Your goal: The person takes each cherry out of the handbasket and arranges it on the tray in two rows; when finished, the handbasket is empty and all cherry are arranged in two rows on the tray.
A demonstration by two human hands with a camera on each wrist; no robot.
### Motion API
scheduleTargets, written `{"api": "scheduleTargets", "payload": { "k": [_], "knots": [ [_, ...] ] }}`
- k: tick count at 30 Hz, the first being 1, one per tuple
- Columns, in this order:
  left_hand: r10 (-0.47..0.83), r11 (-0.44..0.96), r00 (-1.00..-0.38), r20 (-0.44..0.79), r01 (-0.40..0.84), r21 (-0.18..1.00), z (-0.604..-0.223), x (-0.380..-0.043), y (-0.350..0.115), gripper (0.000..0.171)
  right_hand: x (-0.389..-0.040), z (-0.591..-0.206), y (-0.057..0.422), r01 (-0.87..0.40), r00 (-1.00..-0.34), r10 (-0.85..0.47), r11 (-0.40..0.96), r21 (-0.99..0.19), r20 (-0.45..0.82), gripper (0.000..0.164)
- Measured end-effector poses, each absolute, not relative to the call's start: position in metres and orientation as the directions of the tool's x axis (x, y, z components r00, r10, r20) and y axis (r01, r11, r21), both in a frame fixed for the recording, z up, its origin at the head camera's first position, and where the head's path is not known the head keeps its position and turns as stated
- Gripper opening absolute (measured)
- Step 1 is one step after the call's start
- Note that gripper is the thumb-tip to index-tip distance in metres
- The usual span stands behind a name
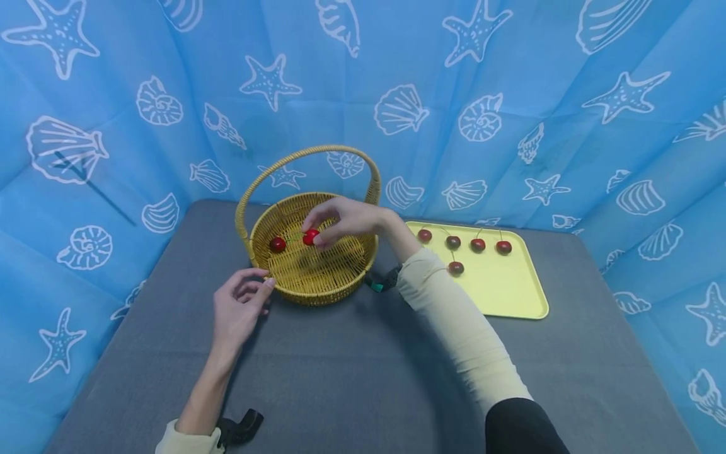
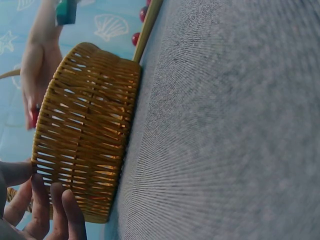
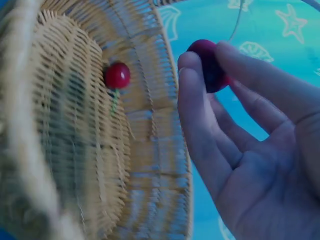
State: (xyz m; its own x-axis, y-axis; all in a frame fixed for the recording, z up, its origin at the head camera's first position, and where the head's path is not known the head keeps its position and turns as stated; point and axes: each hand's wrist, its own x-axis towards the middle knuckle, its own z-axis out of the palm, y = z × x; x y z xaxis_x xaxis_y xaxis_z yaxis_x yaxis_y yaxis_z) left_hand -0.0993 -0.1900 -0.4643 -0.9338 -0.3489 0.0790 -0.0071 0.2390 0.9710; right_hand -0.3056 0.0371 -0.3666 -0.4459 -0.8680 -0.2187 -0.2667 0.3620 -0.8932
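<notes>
Between thumb and fingertips, my right hand (image 1: 353,219) pinches a red cherry (image 1: 310,237) above the wicker basket (image 1: 317,299). The right wrist view shows the same cherry (image 3: 209,65) gripped, with a thin stem rising from it. Another red cherry (image 1: 277,244) lies inside the basket at its left side. At the basket's front left, my left hand (image 1: 237,309) holds the rim. In the left wrist view the thumb is at the rim and the other fingers (image 2: 75,212) are against the outer wall. The basket's arched handle (image 1: 317,149) stands up.
To the right of the basket lies a pale yellow tray (image 1: 510,293) with several dark red cherries (image 1: 478,245) with stems on it. A grey cloth (image 1: 340,378) covers the table. Blue curtains (image 1: 363,82) with white shell and starfish prints hang behind and at the sides.
</notes>
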Motion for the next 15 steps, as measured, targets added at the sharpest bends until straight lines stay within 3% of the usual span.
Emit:
{"api": "scheduleTargets", "payload": {
  "k": [9, 15],
  "knots": [
    [-0.342, 0.224, -0.938, 0.057, -0.023, 0.974, -0.465, -0.098, -0.191, 0.026, -0.3, -0.347, 0.101, -0.322, -0.512, -0.848, 0.337, -0.885, -0.137, 0.03],
    [-0.338, 0.236, -0.938, 0.071, -0.011, 0.972, -0.464, -0.097, -0.189, 0.026, -0.292, -0.337, 0.156, -0.319, -0.569, -0.808, 0.386, -0.866, -0.151, 0.03]
  ]
}}
